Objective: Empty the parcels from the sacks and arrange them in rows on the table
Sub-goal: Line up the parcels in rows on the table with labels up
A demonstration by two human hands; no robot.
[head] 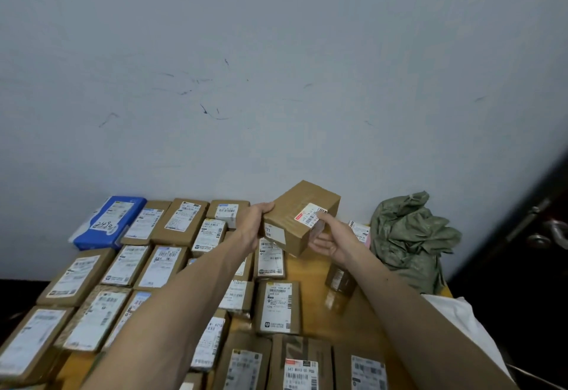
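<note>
I hold a brown cardboard parcel point(299, 216) with a white and red label in the air above the back of the wooden table point(310, 303). My left hand point(255, 223) grips its left end. My right hand point(330, 239) supports it from the right and below, index finger stretched onto the label. Rows of labelled cardboard parcels point(129, 266) cover the left and middle of the table. A blue soft parcel point(106, 223) lies at the back left. A crumpled green sack point(412, 239) lies at the back right by the wall.
A small brown parcel point(339, 282) lies alone under my right forearm. White cloth point(461, 319) shows at the table's right edge. A dark door with a metal handle point(550, 233) stands at the far right. The pale wall rises right behind the table.
</note>
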